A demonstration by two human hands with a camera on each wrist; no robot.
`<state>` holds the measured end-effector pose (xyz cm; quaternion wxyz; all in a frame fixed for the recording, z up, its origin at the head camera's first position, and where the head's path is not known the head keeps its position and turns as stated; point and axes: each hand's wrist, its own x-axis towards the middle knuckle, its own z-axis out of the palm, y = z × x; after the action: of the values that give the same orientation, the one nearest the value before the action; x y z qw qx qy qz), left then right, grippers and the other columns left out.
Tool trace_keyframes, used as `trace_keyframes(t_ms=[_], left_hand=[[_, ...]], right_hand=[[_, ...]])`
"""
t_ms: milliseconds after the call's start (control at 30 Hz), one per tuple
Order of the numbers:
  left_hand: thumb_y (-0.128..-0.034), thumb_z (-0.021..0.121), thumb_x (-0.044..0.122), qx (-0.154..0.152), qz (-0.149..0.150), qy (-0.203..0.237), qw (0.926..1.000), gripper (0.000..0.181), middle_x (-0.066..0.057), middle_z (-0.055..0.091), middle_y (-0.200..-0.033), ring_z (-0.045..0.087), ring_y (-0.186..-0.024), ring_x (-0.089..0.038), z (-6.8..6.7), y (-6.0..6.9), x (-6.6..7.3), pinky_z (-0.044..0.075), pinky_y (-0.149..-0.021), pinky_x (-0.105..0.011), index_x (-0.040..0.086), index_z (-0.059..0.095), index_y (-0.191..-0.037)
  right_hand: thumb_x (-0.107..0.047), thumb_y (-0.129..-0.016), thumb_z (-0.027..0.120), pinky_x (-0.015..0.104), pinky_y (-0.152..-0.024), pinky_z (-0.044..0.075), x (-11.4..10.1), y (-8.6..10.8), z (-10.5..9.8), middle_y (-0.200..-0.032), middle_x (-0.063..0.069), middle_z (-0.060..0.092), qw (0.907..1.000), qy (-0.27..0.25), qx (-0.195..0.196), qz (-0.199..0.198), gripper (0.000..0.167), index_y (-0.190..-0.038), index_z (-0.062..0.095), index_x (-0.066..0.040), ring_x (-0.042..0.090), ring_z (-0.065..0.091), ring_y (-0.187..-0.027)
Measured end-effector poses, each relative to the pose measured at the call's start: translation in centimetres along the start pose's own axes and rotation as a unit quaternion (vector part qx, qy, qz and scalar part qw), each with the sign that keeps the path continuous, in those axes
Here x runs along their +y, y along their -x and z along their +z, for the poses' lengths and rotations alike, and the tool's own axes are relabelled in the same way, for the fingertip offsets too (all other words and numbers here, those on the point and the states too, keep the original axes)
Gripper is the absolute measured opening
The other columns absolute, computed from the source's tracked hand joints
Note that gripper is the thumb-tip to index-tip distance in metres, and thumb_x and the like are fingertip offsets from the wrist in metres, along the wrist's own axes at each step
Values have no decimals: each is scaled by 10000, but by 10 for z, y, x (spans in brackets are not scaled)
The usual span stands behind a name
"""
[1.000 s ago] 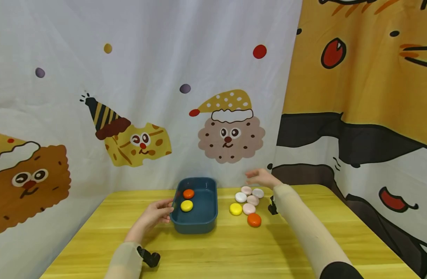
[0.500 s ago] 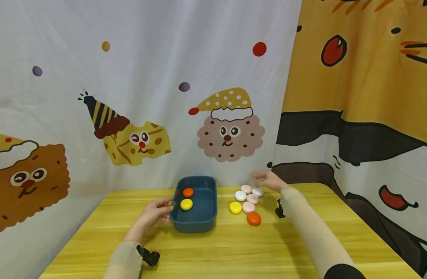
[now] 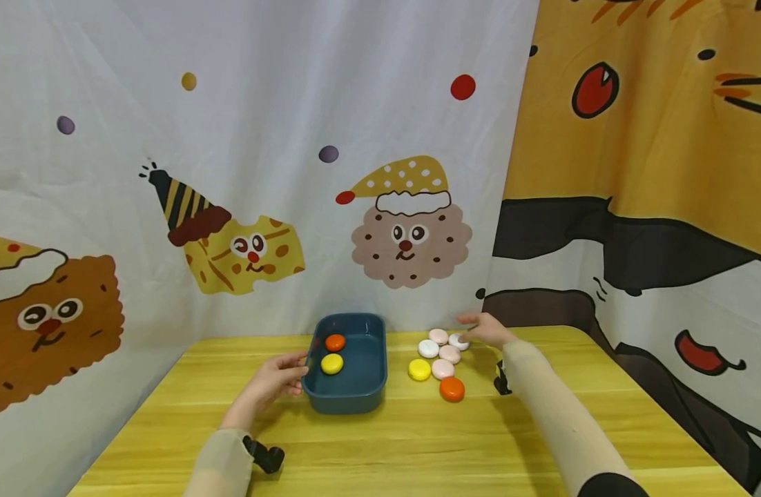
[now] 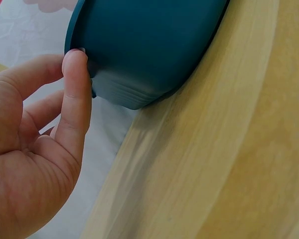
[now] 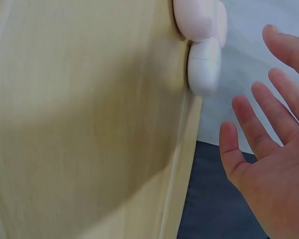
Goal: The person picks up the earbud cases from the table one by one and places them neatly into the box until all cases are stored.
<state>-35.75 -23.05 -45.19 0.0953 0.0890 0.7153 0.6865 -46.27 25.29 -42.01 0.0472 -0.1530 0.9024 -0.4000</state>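
A dark teal tray (image 3: 353,403) stands on the table with an orange disc (image 3: 335,343) and a yellow disc (image 3: 332,364) inside. The left hand (image 3: 273,381) holds the tray's left side; in the left wrist view the thumb of that hand (image 4: 45,129) lies at the rim. The right hand (image 3: 489,330), fingers spread and holding nothing, hovers beside a white disc (image 3: 458,342) at the back of a group of discs. In the right wrist view a gap shows between the right hand (image 5: 276,149) and the white disc (image 5: 204,67).
Right of the tray lie several pink and white discs, among them a white one (image 3: 428,348) and a pink one (image 3: 442,369), with a yellow disc (image 3: 420,370) and an orange disc (image 3: 451,389) nearer the front. A printed curtain (image 3: 262,138) hangs behind the table (image 3: 380,455).
The right hand has moved to the right, from behind the pink disc to beside the rear white disc. The left hand and the tray have stayed in place.
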Motion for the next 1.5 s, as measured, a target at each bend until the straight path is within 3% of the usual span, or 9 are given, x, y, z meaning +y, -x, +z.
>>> trace_keyframes(t_ms=[433, 733, 1500], left_hand=[[-965, 578, 37, 72, -81, 27, 9999, 553, -124, 499, -1086, 580, -647, -132, 0, 0, -1, 560, -616, -249, -42, 362, -1468], [-958, 597, 51, 105, -62, -55, 9999, 567, -139, 499, -1105, 592, -654, -140, 2, 1, 2, 573, -651, -298, -57, 362, -1462], [-960, 597, 59, 57, -40, -31, 10000, 578, -138, 482, -1104, 588, -651, -134, 0, 0, 0, 561, -622, -255, -58, 348, -1468]], right_hand=[[-26, -810, 719, 498, -994, 436, 2, 3, 7, -1367, 289, 476, 10000, -28, 44, 66, 610, -1360, 487, 98, 458, 472, -1221], [-33, -797, 738, 513, -987, 432, 13, 0, 12, -1342, 294, 494, 9999, 127, 83, -53, 607, -1334, 498, 119, 462, 514, -1159], [20, -771, 720, 495, -946, 466, 26, -8, 20, -1322, 304, 503, 9994, 272, 199, 119, 567, -1300, 540, 110, 436, 554, -1104]])
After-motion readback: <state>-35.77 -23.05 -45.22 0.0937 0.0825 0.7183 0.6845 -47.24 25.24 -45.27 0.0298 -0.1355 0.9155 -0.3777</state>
